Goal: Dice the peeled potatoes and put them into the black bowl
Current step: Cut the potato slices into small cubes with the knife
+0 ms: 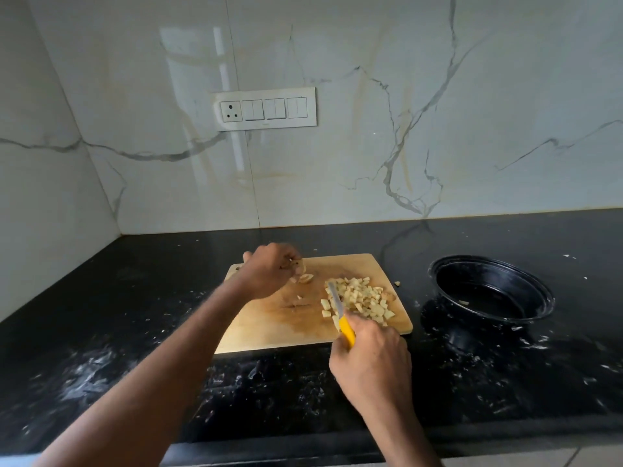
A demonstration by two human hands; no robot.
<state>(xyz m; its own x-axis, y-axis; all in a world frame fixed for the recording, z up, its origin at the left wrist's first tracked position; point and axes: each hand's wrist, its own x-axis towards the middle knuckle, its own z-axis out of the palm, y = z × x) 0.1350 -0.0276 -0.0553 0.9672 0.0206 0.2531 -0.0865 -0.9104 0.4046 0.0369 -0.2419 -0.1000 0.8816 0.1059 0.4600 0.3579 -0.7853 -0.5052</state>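
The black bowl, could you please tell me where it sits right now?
The black bowl sits on the dark counter, right of the wooden cutting board, beyond the diced potato pile.

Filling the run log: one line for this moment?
left hand holds potato piece | right hand grips knife | diced potato on board | black bowl nearly empty

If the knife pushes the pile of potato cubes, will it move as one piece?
Probably not: the potato cubes lie loose and separate, so they would likely scatter. They look wet-cut, so some may stick to the knife.
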